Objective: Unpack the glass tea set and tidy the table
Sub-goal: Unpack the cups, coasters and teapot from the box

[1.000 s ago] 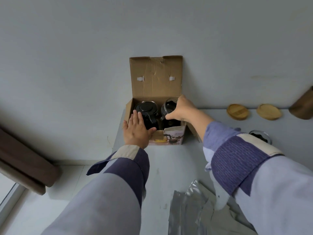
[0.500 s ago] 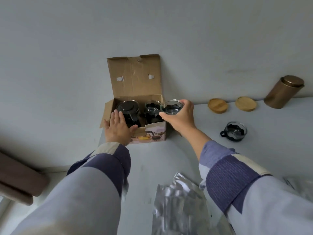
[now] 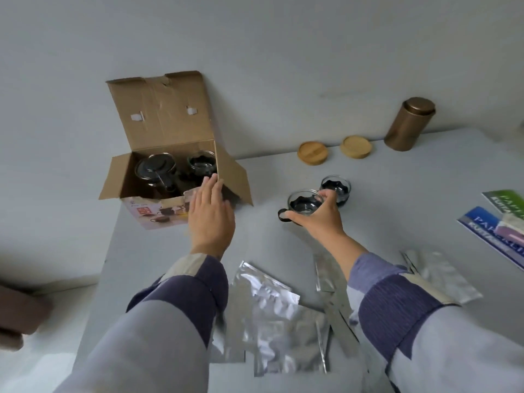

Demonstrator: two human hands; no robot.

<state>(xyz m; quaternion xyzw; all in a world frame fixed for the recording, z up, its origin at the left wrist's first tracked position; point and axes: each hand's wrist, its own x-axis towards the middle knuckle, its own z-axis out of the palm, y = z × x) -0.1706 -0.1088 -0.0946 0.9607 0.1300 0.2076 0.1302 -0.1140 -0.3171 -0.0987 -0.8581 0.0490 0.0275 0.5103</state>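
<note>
The right hand [image 3: 317, 219] grips a glass cup [image 3: 304, 202] from its near side, fingers curled round the rim and wall, the dark handle jutting toward nine o'clock; whether the cup's base meets the table [image 3: 269, 245] cannot be told; a second glass cup [image 3: 337, 187] stands just beside it at one o'clock, touching or nearly so. The left hand [image 3: 211, 214] is spread flat with straight fingers, holding nothing, its fingertips at the near right corner of the cardboard box [image 3: 158, 214]; the box sits at the table's far left corner, at ten o'clock from the hands, lid flap upright against the wall, side flaps splayed outward, its left flap hanging past the table's left edge. Inside the box a glass teapot [image 3: 156, 168] fills the left half and another cup [image 3: 202, 164] the back right. Two wooden coasters [image 3: 312, 153] lie near the far edge at twelve o'clock, a bronze tin [image 3: 409, 124] beyond them at one o'clock; bare tabletop shows between the box and the held cup; crumpled foil bags [image 3: 272, 313] crowd the near side at six o'clock; printed booklets [image 3: 487, 231] lie at the right edge, three o'clock.
</note>
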